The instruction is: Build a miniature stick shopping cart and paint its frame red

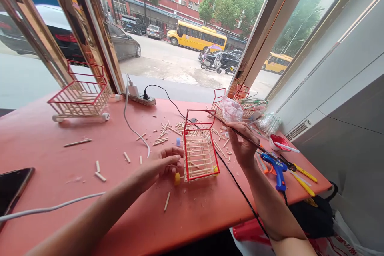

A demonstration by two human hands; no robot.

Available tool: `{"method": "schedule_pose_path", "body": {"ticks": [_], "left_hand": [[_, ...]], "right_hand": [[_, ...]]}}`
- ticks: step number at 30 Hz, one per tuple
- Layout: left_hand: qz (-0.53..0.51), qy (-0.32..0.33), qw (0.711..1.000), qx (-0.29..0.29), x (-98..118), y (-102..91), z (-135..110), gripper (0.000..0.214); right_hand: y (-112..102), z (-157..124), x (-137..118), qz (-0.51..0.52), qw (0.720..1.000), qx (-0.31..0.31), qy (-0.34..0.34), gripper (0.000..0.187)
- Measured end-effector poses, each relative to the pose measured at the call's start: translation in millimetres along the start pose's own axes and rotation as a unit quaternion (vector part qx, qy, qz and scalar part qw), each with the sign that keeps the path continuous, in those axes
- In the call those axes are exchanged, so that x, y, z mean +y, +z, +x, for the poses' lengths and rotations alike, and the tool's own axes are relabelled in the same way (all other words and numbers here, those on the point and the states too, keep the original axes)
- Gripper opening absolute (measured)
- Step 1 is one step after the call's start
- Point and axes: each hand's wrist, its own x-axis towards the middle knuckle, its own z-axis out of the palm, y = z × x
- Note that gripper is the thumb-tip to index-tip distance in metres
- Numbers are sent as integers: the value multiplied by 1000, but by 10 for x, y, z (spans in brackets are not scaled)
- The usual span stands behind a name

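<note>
A miniature shopping cart (200, 154) made of thin wooden sticks, with a red-painted rim and handle, stands in front of me on the table. My left hand (171, 160) grips its left side, fingers curled at the sticks; the fingertips are partly hidden. A yellow wheel (177, 179) shows just below that hand. My right hand (243, 144) pinches a long, thin dark paintbrush (222, 119), whose tip is at the right end of the cart's red handle. Whether the tip touches the handle is hard to tell.
Cut wooden sticks (162, 141) lie scattered behind the cart. A finished-looking cart (81, 98) stands at left, near a power strip (141, 99). To the right are a bowl of red paint (280, 143), a blue glue gun (277, 168) and yellow-handled pliers (304, 173). A black cable (234, 178) crosses the table.
</note>
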Motion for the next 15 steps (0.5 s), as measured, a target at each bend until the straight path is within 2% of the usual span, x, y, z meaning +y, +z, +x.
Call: {"method": "schedule_pose_path", "body": {"ticks": [5, 8, 15], "left_hand": [[-7, -3, 1000, 3, -95, -56, 89, 48], [-4, 0, 1000, -1, -133, -85, 116, 47], [-9, 4, 1000, 4, -115, -81, 104, 43]], "right_hand": [[-80, 18, 34, -39, 999, 10, -22, 18], [-67, 30, -13, -29, 999, 9, -42, 21], [41, 75, -148, 35, 993, -53, -99, 29]]}}
